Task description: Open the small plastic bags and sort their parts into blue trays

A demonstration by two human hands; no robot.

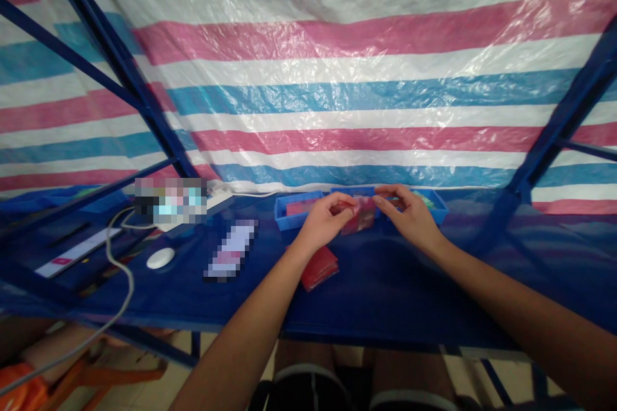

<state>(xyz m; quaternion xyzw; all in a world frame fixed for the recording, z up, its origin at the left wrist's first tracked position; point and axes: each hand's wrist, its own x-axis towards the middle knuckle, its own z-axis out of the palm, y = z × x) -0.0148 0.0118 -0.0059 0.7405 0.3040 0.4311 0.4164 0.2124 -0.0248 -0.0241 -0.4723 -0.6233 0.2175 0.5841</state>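
Note:
A small clear plastic bag (358, 221) with something dark red in it is held up above the table, between my two hands. My left hand (326, 221) pinches its upper left side between thumb and fingers. At the bag's upper right corner, the thumb and fingertips of my right hand (409, 213) are closed on the edge. Below my left wrist lies a stack of red packets (320, 268), partly covered by the forearm. What exactly the bag contains is too blurred to name.
Blue plastic bins stand along the back: a left one (288, 221) with red pieces and a right one (438, 210) with green pieces. Leftward lie a pixelated phone-shaped object (231, 250), a white mouse (160, 258) and a white cable (130, 282). Blue metal posts (562, 112) frame the table.

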